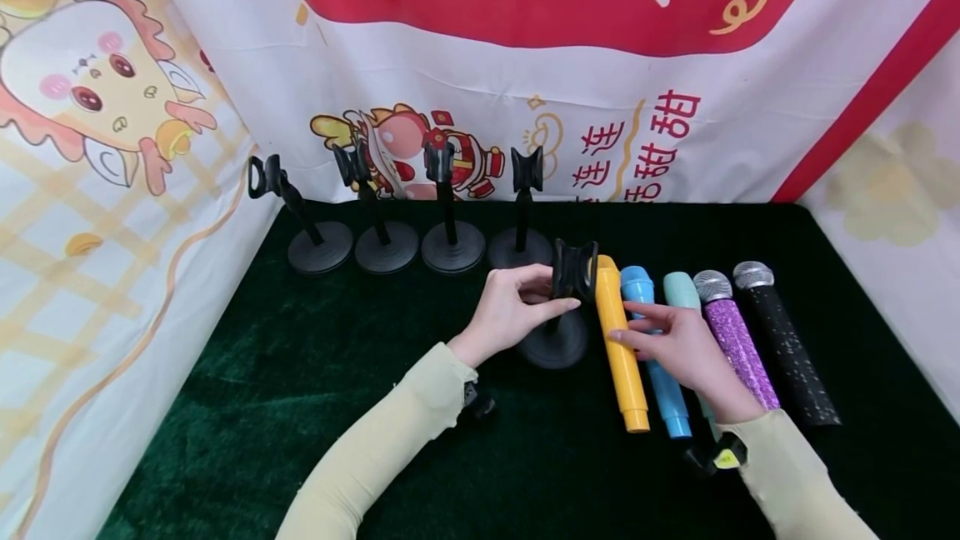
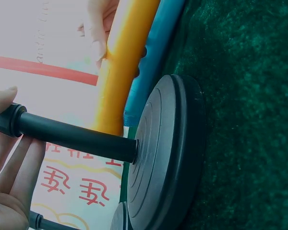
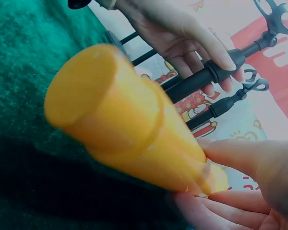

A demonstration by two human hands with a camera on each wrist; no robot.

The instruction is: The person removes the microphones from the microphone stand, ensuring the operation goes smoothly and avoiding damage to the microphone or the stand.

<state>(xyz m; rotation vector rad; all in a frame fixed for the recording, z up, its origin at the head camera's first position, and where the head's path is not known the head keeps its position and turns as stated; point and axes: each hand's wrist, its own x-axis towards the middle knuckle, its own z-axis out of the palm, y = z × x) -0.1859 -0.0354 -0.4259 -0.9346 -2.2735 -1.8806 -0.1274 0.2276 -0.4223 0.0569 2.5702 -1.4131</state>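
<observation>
Between the thumb and fingers of my left hand (image 1: 517,307) is the upper stem of a black microphone stand (image 1: 574,273), its round base (image 2: 158,158) upright near the green cloth. My right hand (image 1: 682,348) pinches a yellow microphone (image 1: 621,348) around its middle, thumb on one side and fingers on the other. In the head view the microphone's top end is right beside the stand's clip. Its flat bottom end (image 3: 81,91) faces the right wrist camera. A blue microphone (image 1: 663,390) lies just right of the yellow one, partly behind my right fingers.
Right of the blue one lie a mint microphone (image 1: 681,290), a purple glitter microphone (image 1: 738,340) and a black speckled microphone (image 1: 787,348). Several more black stands, including the leftmost stand (image 1: 318,247), line the back of the green cloth (image 1: 300,373) before a printed backdrop (image 1: 450,73).
</observation>
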